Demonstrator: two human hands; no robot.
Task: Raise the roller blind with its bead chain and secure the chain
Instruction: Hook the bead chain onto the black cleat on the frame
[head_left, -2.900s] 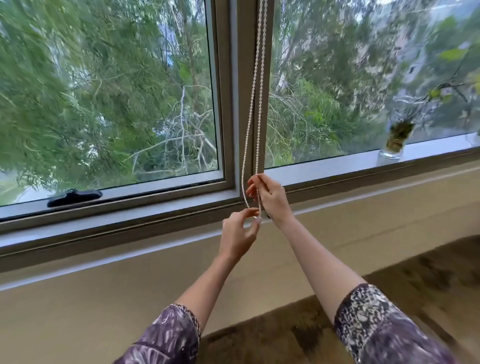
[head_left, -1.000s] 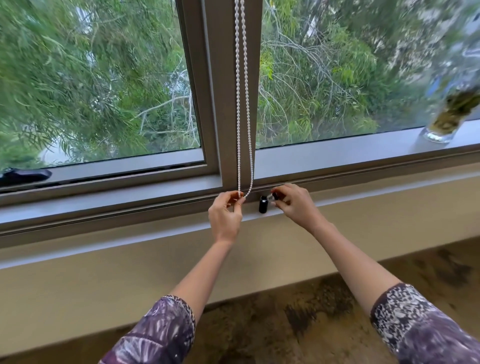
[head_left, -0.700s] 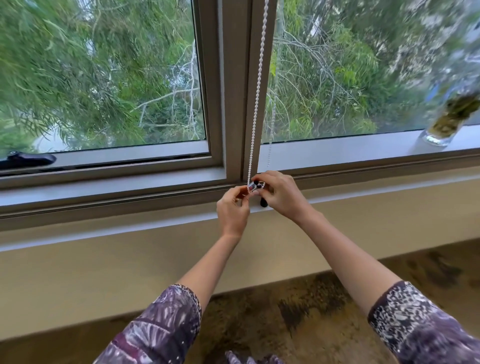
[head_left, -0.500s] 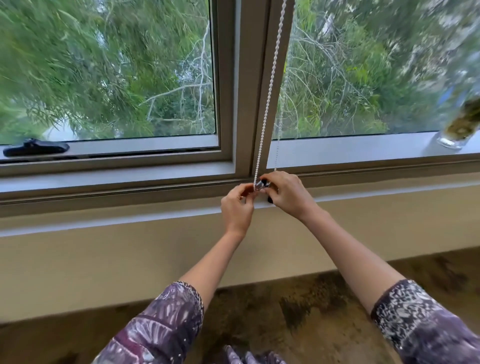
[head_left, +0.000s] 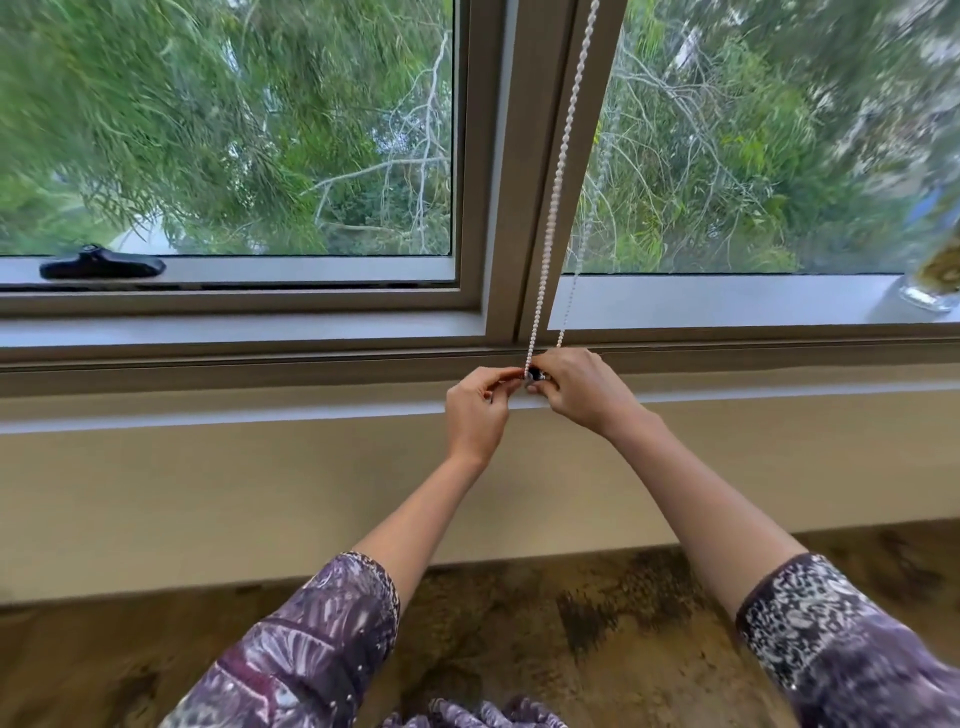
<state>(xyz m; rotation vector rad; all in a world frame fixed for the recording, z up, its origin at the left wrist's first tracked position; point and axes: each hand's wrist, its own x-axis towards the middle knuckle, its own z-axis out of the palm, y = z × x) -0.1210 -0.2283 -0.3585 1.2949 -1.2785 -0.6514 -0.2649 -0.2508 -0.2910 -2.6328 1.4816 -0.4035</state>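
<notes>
- We see the white bead chain (head_left: 557, 176) running down taut in front of the brown vertical window post (head_left: 511, 171), its two strands meeting at the bottom frame rail.
- Our left hand (head_left: 478, 410) is closed to a pinch, thumb and forefinger tips at the chain's lower end, just left of a small black chain clip (head_left: 534, 375) on the rail.
- Our right hand (head_left: 579, 389) curls over that clip from the right, fingers bent; we cannot tell whether it grips the clip, the chain or both.
- The two hands touch or nearly touch at the clip.
- A black window handle (head_left: 102, 266) lies on the left sash's lower rail, well apart from the hands.
- A clear glass jar of plant cuttings (head_left: 932, 283) stands on the grey sill (head_left: 727, 301) at the far right edge.
- Patterned purple sleeves (head_left: 311, 649) cover both upper arms.
</notes>
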